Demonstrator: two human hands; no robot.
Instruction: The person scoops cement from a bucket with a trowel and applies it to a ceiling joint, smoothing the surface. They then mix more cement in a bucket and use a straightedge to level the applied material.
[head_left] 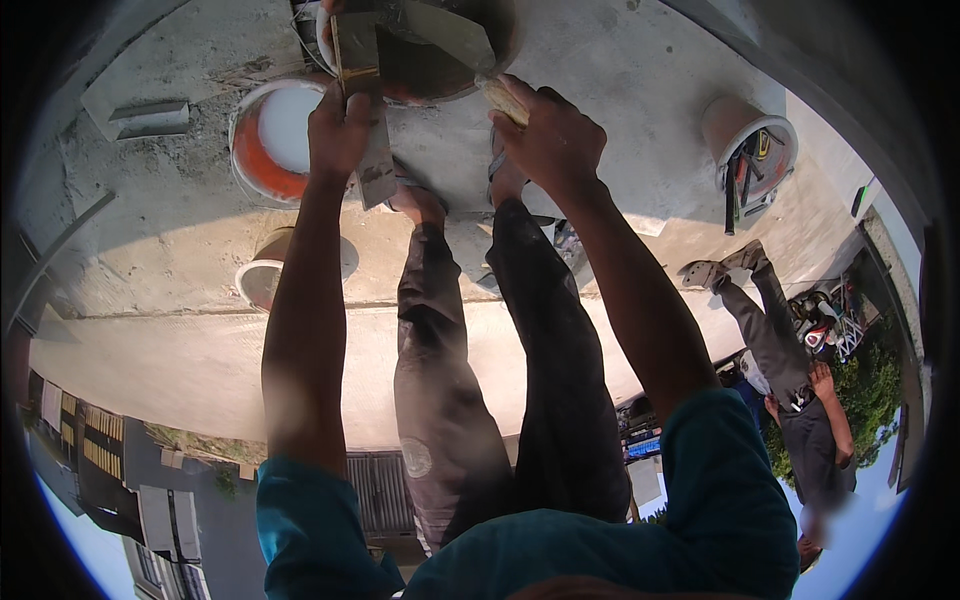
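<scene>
My left hand [340, 132] is closed round a long, flat grey plate [376, 172], held nearly upright in front of me. Its exact kind is hard to tell. In my right hand [556, 136] is a trowel [450, 36], gripped by its pale handle, with the broad blade pointing left toward the plate. Both tools are over a large round tub [425, 80] with dark, wet-looking contents, cut off by the upper edge. Just left of my left hand stands an orange bucket [272, 182] with white liquid inside.
Another bucket [258, 284] sits behind my left forearm. At the right, a bucket [722, 125] holds several hand tools. A bent metal piece [150, 120] lies on the concrete floor [620, 90] at the left. Another person [790, 370] stands at the right, near parked motorbikes [825, 325].
</scene>
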